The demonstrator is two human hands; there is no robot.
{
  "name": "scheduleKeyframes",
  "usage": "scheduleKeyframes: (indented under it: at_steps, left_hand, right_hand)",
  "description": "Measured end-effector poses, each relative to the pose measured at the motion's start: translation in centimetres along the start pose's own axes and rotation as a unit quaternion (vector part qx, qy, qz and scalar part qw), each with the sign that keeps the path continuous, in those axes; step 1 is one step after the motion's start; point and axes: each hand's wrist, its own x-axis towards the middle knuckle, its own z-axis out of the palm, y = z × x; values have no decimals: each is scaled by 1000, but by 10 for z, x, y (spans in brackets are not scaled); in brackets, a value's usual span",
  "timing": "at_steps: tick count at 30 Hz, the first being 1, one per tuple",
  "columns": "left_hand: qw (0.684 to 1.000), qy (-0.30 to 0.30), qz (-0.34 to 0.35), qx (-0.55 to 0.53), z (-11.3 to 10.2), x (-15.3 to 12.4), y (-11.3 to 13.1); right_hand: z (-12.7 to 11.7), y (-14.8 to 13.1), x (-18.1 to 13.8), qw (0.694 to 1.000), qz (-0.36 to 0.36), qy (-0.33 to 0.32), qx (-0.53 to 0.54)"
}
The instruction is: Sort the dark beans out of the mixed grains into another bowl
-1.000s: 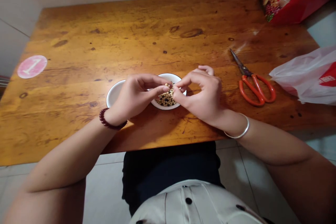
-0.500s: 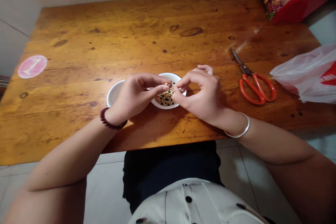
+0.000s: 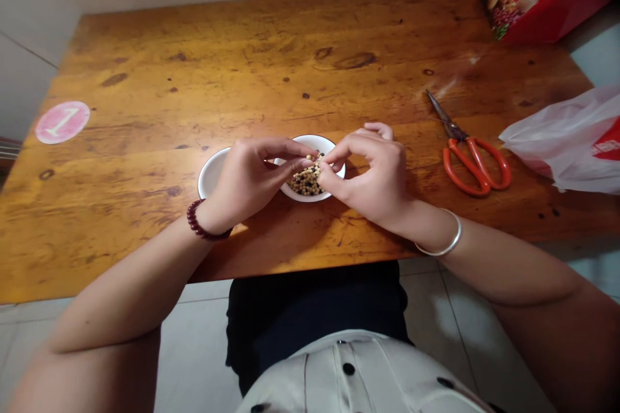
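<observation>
A white bowl [image 3: 309,197] holds many small round beans [image 3: 306,182], pale yellow mixed with black. Over its left side, my left hand [image 3: 252,174] is closed in a pinch, and one pale bean [image 3: 309,157] shows at its thumb and fingertips. My right hand [image 3: 372,168] pinches thumb against forefinger above the bowl's right side, little finger raised; whatever lies between those fingertips is too small to make out. The two hands' fingertips are close together. A second white bowl [image 3: 209,173] is partly hidden behind my left hand.
Scissors with orange handles [image 3: 477,164] lie on the wooden table [image 3: 217,90] to the right. Beyond them is a white plastic bag [image 3: 557,135]. A red box [image 3: 547,0] stands at the back right corner, and a round sticker marked 1 [image 3: 62,122] is at the left.
Both hands keep nearly the same pinching pose over the bowl. The whole view has shifted very slightly.
</observation>
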Motion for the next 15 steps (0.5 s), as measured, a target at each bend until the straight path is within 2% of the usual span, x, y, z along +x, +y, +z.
scheduleKeyframes:
  at_steps: [6, 9, 15]
  left_hand:
    - [1000, 25, 5, 10, -1, 2, -4]
    - [999, 30, 1, 14, -3, 2, -2]
    - [999, 37, 3, 2, -6, 1, 1]
  right_hand:
    - [2, 3, 1, 999, 5, -34, 6]
    - [3, 6, 1, 999, 7, -26, 26]
    - [7, 12, 1, 985, 56, -35, 161]
